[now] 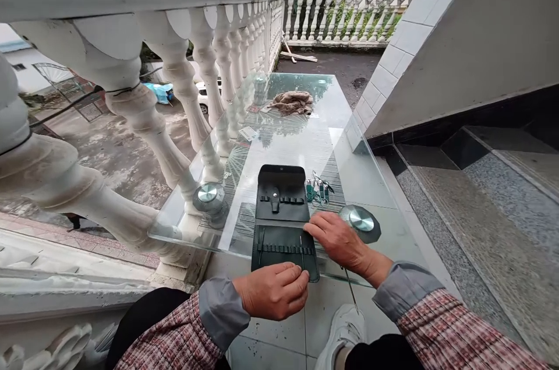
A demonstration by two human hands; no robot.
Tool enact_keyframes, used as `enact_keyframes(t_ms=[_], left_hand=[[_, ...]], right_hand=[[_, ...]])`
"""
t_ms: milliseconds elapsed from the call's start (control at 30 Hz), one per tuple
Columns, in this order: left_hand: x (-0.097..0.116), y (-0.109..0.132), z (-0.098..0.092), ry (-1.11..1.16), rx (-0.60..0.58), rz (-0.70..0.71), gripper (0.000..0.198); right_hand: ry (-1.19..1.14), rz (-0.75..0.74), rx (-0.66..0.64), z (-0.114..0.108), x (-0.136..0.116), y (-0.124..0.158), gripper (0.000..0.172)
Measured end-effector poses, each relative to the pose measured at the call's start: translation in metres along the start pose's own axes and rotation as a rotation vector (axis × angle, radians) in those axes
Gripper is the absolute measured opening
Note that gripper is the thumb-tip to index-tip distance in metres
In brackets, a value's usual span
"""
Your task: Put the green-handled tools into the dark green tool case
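"So, where's the black leather tool case (279,218)?"

"Right under my grip. My left hand (273,291) is closed on its lower edge; my right hand (336,242) rests on it, fingers extended. Small steel tools (318,192) lie just beyond the right hand, on the glass tabletop (362,178)."

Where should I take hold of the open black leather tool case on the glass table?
Probably by the near edge of the black leather tool case, coming from your side, where your left hand is. That edge seems to overhang the front of the glass tabletop, so fingers can likely get under it. The case lies flat and open, leaving its far flap a longer reach.
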State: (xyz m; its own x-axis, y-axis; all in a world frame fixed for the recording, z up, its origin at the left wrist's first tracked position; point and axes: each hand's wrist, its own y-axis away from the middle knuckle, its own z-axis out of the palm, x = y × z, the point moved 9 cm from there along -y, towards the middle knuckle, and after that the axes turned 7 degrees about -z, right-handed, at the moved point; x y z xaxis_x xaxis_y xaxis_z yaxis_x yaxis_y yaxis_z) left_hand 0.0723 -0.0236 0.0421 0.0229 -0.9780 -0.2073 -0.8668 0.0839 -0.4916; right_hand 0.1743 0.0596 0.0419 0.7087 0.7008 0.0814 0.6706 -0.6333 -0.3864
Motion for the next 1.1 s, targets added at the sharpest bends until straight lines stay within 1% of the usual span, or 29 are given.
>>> enact_keyframes(t_ms=[67,200,433,600,733,800,900,967,1000,1100], left_hand=[[-0.001,0.0,0.001,0.002,-0.008,-0.005,0.016],[-0.003,0.001,0.005,0.0,-0.011,-0.004,0.017],[0.0,-0.007,0.005,-0.043,-0.012,-0.021,0.018],[0.013,-0.023,0.003,-0.087,0.043,0.029,0.019],[0.024,-0.042,0.013,-0.109,0.028,0.068,0.021],[0.028,-0.052,0.019,-0.083,0.026,0.079,0.018],[0.031,-0.062,0.028,-0.037,-0.011,0.076,0.017],[0.03,-0.065,0.028,-0.019,-0.006,0.071,0.018],[0.03,-0.065,0.025,-0.011,0.013,0.07,0.018],[0.023,-0.063,0.006,0.019,0.1,0.042,0.016]], right_hand=[[0.024,0.013,0.001,0.0,0.001,0.003,0.026],[0.091,-0.021,-0.025,0.0,-0.002,0.003,0.024],[0.152,-0.005,0.001,0.001,0.0,-0.002,0.024],[0.146,0.013,0.014,0.002,0.003,-0.004,0.026],[0.138,0.023,0.025,0.001,0.003,-0.003,0.026],[0.144,0.03,0.025,0.002,0.002,-0.003,0.026],[0.146,0.05,0.011,0.003,0.002,-0.003,0.025],[0.125,0.083,0.023,0.0,0.005,-0.001,0.025],[0.105,0.12,0.049,-0.005,0.009,0.0,0.026],[-0.007,0.289,0.203,-0.029,0.027,0.013,0.026]])
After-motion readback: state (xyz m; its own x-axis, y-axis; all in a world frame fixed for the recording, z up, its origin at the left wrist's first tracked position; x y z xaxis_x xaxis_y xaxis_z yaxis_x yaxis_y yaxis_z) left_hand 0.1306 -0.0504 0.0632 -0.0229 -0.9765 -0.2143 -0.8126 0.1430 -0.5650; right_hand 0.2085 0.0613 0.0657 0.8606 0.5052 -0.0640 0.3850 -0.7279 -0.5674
